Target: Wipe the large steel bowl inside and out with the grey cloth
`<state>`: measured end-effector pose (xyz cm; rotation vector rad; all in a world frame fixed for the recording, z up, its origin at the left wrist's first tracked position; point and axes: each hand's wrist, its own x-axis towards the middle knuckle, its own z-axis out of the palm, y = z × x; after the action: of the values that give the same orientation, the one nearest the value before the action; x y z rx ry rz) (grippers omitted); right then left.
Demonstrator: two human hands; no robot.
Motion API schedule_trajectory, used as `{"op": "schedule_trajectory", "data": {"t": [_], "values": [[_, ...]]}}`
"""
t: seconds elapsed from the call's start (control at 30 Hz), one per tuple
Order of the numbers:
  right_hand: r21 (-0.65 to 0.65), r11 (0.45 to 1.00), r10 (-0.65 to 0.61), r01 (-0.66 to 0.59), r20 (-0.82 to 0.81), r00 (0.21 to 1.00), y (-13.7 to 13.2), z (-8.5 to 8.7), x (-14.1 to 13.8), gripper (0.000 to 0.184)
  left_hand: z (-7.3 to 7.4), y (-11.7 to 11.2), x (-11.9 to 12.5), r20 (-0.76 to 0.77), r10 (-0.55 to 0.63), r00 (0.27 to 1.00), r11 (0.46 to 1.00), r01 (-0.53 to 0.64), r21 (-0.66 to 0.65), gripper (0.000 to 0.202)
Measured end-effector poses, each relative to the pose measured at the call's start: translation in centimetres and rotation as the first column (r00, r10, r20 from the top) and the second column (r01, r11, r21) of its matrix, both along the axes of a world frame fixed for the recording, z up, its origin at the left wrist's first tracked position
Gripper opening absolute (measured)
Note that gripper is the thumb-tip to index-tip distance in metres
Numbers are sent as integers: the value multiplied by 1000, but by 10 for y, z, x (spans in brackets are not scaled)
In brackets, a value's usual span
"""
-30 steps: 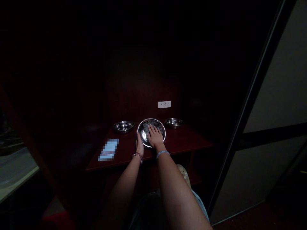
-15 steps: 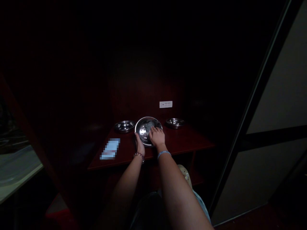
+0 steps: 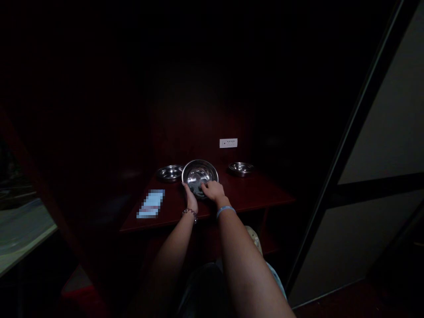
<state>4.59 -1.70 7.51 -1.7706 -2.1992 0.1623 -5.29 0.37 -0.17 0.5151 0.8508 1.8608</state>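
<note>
A shiny metal bowl (image 3: 199, 167) is tilted toward me above the dark red desk. My left hand (image 3: 190, 198) grips its left rim, thumb along the edge and the other fingers hidden behind it. Inside the bowl, low down, lies a dark grey cloth (image 3: 197, 189). My right hand (image 3: 213, 191) is closed on the cloth and presses it against the bowl's lower inner wall.
On the dark red desk (image 3: 251, 194), one metal bowl (image 3: 169, 173) stands at the left and another metal bowl (image 3: 241, 168) at the right. A blurred pale blue item (image 3: 151, 204) lies near the left edge. A white socket (image 3: 228, 143) is on the back wall.
My right hand has moved the cloth from the bowl's upper right inside down to its lower part. The bowl has shifted slightly left in view, still in my left hand.
</note>
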Motion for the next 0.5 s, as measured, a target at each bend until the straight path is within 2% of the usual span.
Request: {"op": "schedule_trajectory", "data": {"t": [0.1,0.23,0.5], "values": [[-58,997,54,-57,-57,997,0,2,-1,54,-3,4,0,48,-36,998,999,37,-29,79],[-105,990,76,-97,-186,980,-3,4,-1,56,-7,6,-1,-2,-57,998,997,56,-45,77],[-73,976,185,-206,-222,957,-8,5,-4,50,0,0,0,-71,-83,994,995,79,-58,75]]}}
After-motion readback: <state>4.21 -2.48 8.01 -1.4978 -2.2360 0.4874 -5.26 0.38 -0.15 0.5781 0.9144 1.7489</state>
